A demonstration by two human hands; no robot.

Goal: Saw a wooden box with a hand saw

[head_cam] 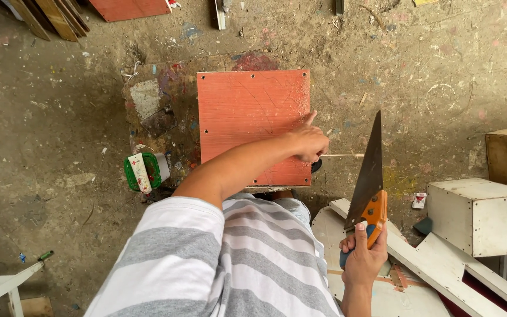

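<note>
Red square board (247, 117) lies flat on a low stand over the dirt floor (60, 147). Handsaw (369, 176) held blade-up, just right of the board; right hand (362, 258) clenched around its orange handle. Left hand (307, 141) at the board's right edge, grip pinching a thin wooden stick (344, 156).

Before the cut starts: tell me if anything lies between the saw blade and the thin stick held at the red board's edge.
Nothing visible does. The saw in the right hand is raised beside the thin stick, which the left hand holds at the red board.
</note>
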